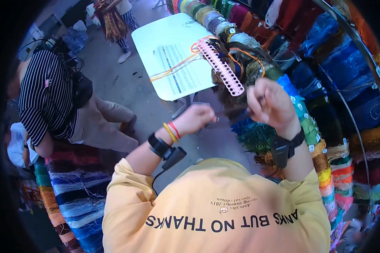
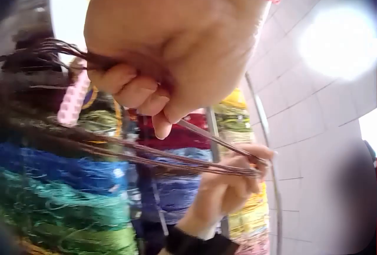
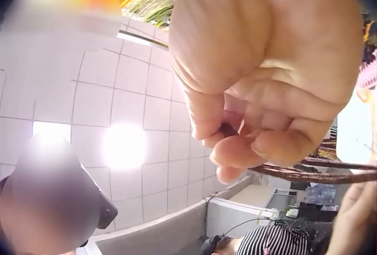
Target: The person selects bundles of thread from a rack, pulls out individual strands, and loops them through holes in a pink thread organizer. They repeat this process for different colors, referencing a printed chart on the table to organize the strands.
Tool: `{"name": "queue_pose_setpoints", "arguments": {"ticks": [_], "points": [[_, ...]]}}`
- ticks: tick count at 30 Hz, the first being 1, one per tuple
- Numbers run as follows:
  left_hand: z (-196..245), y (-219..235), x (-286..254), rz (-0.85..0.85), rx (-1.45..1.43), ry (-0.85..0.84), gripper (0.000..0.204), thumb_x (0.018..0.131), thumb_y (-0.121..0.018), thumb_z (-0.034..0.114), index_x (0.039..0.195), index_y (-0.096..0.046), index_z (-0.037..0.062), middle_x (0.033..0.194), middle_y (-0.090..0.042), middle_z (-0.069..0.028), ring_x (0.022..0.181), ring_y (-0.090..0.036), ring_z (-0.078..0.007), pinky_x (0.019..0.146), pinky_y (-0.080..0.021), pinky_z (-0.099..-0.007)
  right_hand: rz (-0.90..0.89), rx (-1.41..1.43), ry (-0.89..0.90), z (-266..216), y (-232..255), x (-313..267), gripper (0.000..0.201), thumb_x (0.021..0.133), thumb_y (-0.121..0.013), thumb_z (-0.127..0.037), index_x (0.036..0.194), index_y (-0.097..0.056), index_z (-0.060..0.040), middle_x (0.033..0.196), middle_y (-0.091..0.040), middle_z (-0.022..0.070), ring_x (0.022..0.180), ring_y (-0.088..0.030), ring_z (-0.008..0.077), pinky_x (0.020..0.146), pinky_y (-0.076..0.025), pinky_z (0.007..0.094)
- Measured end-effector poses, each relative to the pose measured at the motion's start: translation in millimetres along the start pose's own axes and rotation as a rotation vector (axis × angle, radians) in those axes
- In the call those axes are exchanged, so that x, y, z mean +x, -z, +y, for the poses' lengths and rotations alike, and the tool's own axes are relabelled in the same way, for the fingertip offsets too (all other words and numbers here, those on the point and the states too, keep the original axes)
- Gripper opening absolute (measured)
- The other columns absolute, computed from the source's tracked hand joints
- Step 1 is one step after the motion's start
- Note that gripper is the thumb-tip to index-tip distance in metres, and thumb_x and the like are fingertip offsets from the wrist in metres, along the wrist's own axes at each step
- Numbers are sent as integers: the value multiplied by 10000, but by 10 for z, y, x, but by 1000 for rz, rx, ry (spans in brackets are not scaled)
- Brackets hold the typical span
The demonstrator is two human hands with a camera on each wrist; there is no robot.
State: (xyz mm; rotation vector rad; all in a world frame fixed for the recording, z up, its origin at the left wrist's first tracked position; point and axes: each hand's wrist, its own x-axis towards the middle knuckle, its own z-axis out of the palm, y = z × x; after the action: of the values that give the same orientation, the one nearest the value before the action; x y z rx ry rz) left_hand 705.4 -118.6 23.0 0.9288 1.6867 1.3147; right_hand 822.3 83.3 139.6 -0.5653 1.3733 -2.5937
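Observation:
A bundle of dark brown thread (image 2: 177,154) runs between the two hands, several thin strands drawn out side by side. My left hand (image 1: 197,119) grips it in a fist, with loose strands coming out past the curled fingers in the left wrist view. The right hand (image 1: 274,103) is raised on the other side and has the strands looped over its curled fingers, the thread (image 3: 318,174) leaving below them in the right wrist view. Just beyond the hands lies a pink strip with rows of holes (image 1: 220,67), on top of dark skeins.
A white table (image 1: 145,40) bears a printed sheet (image 1: 173,69) and orange-yellow threads (image 1: 173,71). Racks of coloured skeins (image 1: 299,105) line the right side, and more skeins (image 1: 82,202) hang at lower left. A person in a striped shirt (image 1: 50,92) is on the left.

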Motion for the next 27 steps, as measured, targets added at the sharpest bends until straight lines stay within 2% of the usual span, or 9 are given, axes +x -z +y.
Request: {"name": "queue_pose_setpoints", "arguments": {"ticks": [2, 4, 7, 8, 10, 13, 16, 22, 27], "points": [[-463, 24, -8, 169, 500, -180, 188, 906, -533, 212, 880, -621, 48, 740, -553, 38, 666, -502, -72, 635, -451, -234, 154, -196, -181, 18, 226, -149, 242, 882, -574, -274, 818, -511, -50, 696, -536, 44, 490, -471, 81, 437, -375, 205], [-360, 194, 8, 243, 424, -166, 204, 866, -557, 181, 951, -616, 5, 772, -616, -73, 715, -587, -159, 644, -482, -297, 553, -817, -250, -239, 388, -248, 171, 860, -588, -218, 835, -548, -54, 675, -539, 11, 500, -478, 71, 448, -391, 206], [-43, 523, 185, 330, 194, -17, 216, 850, -568, 165, 960, -615, -16, 831, -646, -96, 735, -616, -155, 653, -491, -283, 1153, -820, 585, -803, 832, -413, 116, 892, -547, -147, 858, -562, -37, 717, -529, 7, 550, -453, 60, 500, -389, 185], [18, 609, 287, 353, 147, -9, 221, 862, -556, 173, 982, -607, -6, 839, -637, -76, 731, -605, -136, 649, -482, -267, 1137, -736, 800, -969, 839, -365, 117, 904, -534, -129, 877, -562, -19, 725, -520, 3, 548, -435, 63, 499, -386, 192], [143, 716, 547, 392, 59, 6, 234, 885, -533, 191, 1026, -593, 14, 855, -618, -36, 721, -584, -99, 642, -464, -236, 1075, -822, 834, -927, 709, 47, 132, 911, -527, -139, 891, -568, -15, 736, -524, 3, 578, -463, 59, 513, -394, 191], [137, 836, 1005, 452, -226, 147, 227, 876, -543, 191, 1021, -597, 24, 874, -623, -43, 712, -591, -91, 635, -465, -222, 891, -1149, 394, -440, 712, 773, 139, 902, -541, -156, 909, -579, -22, 750, -547, 9, 638, -534, 67, 552, -435, 213], [-99, 946, 1460, 512, -367, 226, 233, 865, -552, 184, 1015, -593, 11, 852, -626, -53, 652, -588, -88, 577, -464, -213, 585, -994, 91, 149, 1455, 1351, 134, 870, -550, -137, 899, -579, -10, 712, -570, 33, 627, -551, 98, 578, -450, 242], [-316, 1004, 1960, 625, -505, 300, 164, 836, -557, 118, 938, -598, -4, 753, -620, -51, 551, -568, -82, 469, -448, -214, 451, -1389, -115, 802, 2268, 1739, 180, 830, -539, -175, 873, -591, -8, 811, -621, 214, 787, -604, 374, 695, -472, 415], [-380, 993, 2091, 753, -392, 196, 118, 783, -583, 107, 752, -601, -5, 647, -608, -69, 521, -569, -120, 482, -458, -243, 369, -1484, -151, 790, 2279, 1820, 183, 840, -530, -185, 878, -598, -19, 826, -619, 209, 798, -594, 382, 712, -466, 447]]}}
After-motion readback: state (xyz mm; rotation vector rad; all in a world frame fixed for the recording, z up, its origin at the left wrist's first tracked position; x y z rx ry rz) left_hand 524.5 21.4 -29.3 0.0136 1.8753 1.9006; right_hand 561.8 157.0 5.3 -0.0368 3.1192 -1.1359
